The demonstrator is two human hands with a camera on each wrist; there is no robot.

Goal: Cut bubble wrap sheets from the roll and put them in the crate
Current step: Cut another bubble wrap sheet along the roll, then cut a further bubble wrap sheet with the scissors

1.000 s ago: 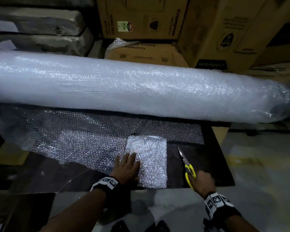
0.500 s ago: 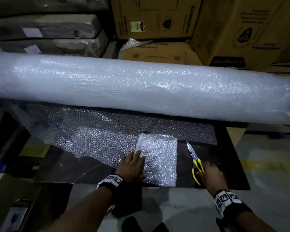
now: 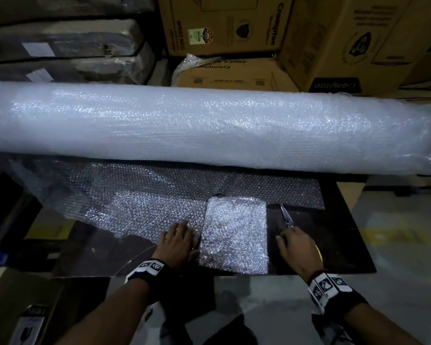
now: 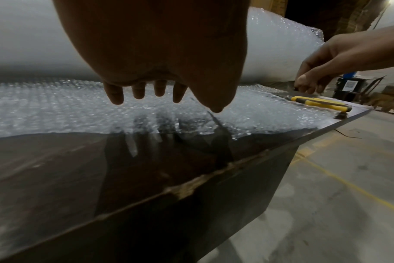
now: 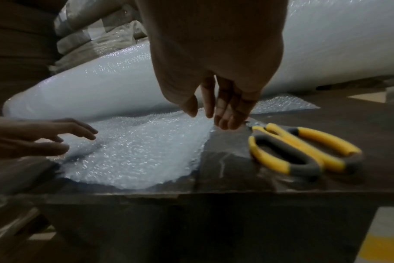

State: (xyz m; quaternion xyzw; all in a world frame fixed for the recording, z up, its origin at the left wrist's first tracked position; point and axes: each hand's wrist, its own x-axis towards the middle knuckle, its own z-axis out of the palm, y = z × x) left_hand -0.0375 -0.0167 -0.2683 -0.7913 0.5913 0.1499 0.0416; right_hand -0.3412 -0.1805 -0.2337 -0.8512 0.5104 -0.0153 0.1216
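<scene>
A big bubble wrap roll (image 3: 209, 130) lies across the back of the dark table (image 3: 339, 240). Its loose sheet (image 3: 135, 197) spreads toward me. On the table's near part lies a small rectangular bubble wrap piece (image 3: 234, 235). My left hand (image 3: 179, 239) is flat and spread on the sheet just left of that piece. My right hand (image 3: 294, 245) hovers right of the piece with straight fingers (image 5: 227, 117) and holds nothing. Yellow-handled scissors (image 5: 304, 151) lie closed on the table under and beside it, blades (image 3: 286, 217) pointing at the roll.
Stacked cardboard cartons (image 3: 234, 26) and wrapped dark bundles (image 3: 60, 46) stand behind the roll. An open cardboard box (image 3: 23, 307) sits low at the left. Grey floor with a yellow line (image 4: 349, 186) runs past the table's right edge.
My right hand has let go of the scissors, which now lie on the table. My left hand has slid left, off the small piece onto the sheet.
</scene>
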